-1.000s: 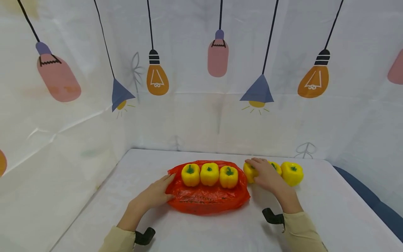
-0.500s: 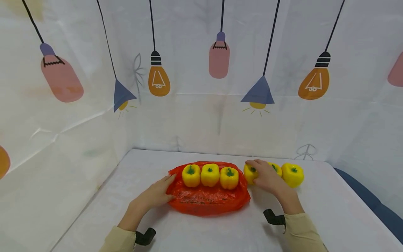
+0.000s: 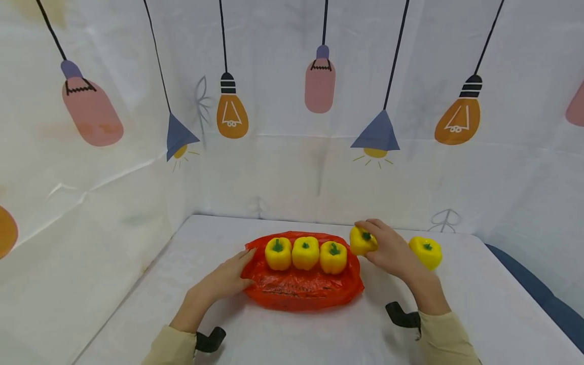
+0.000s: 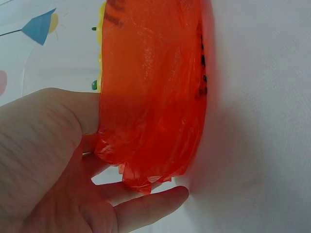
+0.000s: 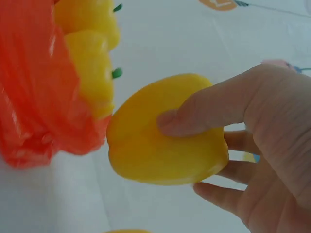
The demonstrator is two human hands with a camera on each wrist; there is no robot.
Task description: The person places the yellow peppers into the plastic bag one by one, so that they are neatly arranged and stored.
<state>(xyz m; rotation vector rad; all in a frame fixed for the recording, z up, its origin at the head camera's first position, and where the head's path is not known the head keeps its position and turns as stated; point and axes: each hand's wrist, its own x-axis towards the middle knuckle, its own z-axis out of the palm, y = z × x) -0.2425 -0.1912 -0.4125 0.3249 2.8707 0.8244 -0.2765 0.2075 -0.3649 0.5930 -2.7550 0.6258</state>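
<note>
A red plastic bag (image 3: pixel 301 296) lies on the table with three yellow peppers (image 3: pixel 305 253) in a row on it. The left hand (image 3: pixel 224 278) rests against the bag's left end, fingers spread; the left wrist view shows the fingers (image 4: pixel 150 206) extended beside the red plastic (image 4: pixel 150 97). Held in the right hand (image 3: pixel 396 253) is another yellow pepper (image 3: pixel 362 241), just off the bag's right end. In the right wrist view the thumb (image 5: pixel 184 119) presses one side of this pepper (image 5: pixel 160 160), with the other fingers behind it.
One more yellow pepper (image 3: pixel 426 252) stands right of the right hand, on the white table (image 3: pixel 483 304). A white sheet (image 3: pixel 283 172) with printed lamps hangs behind. Dark blue material (image 3: pixel 524 281) shows past the table's right edge.
The right hand has lifted its pepper slightly up from the table. The pepper seen between that hand and the rightmost one is no longer visible. The left hand has stayed at the bag.
</note>
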